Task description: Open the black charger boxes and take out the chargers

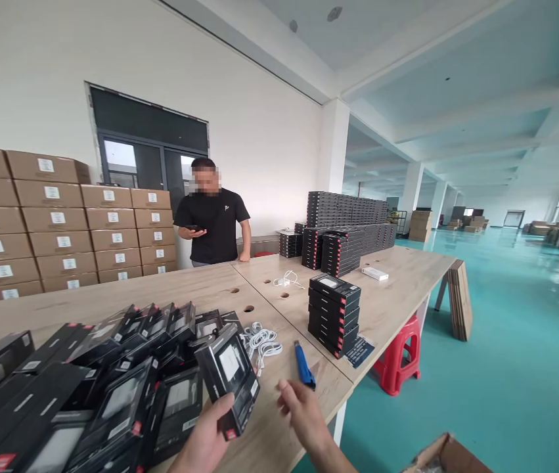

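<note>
The black box [232,372] with a clear window is just off the near edge of the pile, tilted, above the tabletop [279,453]. The left grip [207,433] is closed around its lower end, thumb on the front. Taking that box as the dial's centre, with 12 away from the wearer, the right grip [305,415] is at 4, half open with fingers loosely curled, and nothing shows in it.

From 8 to 11 lies a pile of windowed boxes [126,394], loose and overlapping, many of them unstacked. At 2 stands a short, squared stack [333,312] on a dark printed card [359,351]; farther off at 1, long rows of stacked boxes [348,220] look finished. So much seems already ordered, while the near pile and the held box seem left over.

Coiled white cables [262,343] at 1 sit close by, and a blue-handled tool [303,366] at 3 lies between the held box and the short stack; both could get in the way. A white adapter [286,282] is farther out at 1. Beyond the tabletop are a person [215,226] at 12, cartons [111,236] at 11 and a red stool [400,358] at 3.
</note>
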Motion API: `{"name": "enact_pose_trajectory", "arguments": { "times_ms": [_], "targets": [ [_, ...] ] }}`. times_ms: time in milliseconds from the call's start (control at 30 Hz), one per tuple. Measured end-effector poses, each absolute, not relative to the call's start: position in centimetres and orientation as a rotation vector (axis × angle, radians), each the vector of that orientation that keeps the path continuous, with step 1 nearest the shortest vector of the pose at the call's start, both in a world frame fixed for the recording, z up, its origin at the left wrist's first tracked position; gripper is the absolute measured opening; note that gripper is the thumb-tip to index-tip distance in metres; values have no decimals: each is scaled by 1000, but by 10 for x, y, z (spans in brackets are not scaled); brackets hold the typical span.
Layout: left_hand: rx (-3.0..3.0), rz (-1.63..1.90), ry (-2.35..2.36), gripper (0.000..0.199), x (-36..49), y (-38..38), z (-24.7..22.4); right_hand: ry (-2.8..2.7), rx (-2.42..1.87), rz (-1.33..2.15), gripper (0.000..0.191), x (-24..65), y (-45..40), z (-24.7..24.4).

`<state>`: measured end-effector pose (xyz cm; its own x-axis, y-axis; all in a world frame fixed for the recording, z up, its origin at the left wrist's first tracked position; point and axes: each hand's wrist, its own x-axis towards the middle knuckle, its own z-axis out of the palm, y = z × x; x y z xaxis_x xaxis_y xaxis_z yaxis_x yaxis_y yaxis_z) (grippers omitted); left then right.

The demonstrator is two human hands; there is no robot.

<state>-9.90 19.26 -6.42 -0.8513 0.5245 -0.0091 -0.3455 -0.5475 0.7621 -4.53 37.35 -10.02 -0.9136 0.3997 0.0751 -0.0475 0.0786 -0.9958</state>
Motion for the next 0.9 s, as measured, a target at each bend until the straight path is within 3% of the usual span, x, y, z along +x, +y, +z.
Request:
{"name": "enact_pose_trajectory", "arguments": {
  "times_ms": [100, 200, 333, 500, 667, 900],
  "targets": [
    [150, 2293, 874, 59, -115, 184, -70, -2108, -509, 1186, 50, -64, 423, -102],
    [53, 2282, 787, 49, -118, 182, -82, -2154, -608, 1023, 50, -88, 448, -111],
    [-50, 2327, 731, 44, -115, 183, -85, -2259, -573, 957, 33, -103, 455, -128],
    [100, 2360, 478, 52, -119, 179, -80, -2329, -296, 1039, 55, -68, 437, -136],
    [99, 2404, 516, 59, -118, 182, -74, -2259, 131, 954, 44, -17, 393, -144],
    [60, 2427, 647, 58, -114, 184, -72, -2249, 227, 805, 44, -11, 367, -153]
  ]
}}
